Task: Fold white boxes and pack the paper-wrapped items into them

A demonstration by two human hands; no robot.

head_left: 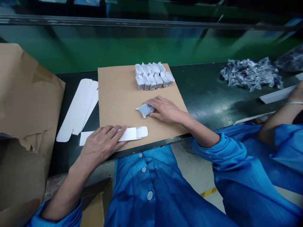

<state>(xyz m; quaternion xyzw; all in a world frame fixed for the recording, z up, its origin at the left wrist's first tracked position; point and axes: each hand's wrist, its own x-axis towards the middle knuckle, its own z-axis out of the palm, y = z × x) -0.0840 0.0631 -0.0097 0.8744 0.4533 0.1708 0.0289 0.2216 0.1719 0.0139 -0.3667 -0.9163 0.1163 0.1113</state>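
My left hand [104, 142] is wrapped over a long white carton [129, 134] at the cardboard's front edge. The carton's right end has its flap sticking out. My right hand [164, 109] grips a small pale wrapped packet [145, 110] on the cardboard sheet [115, 94], with the packet's left end showing past the fingertips. Behind it, several similar wrapped packets [152, 77] stand in two tight rows at the back of the sheet. Flattened white cartons [78, 108] lie to the left of the sheet, overlapping each other.
A large brown box [26, 94] rises at the left. Crumpled clear plastic bags [253, 74] lie at the far right of the dark bench [201, 91]. A co-worker's arm [279, 116] reaches in at the right edge, near a white strip [276, 94]. An open box [98, 201] sits below the bench.
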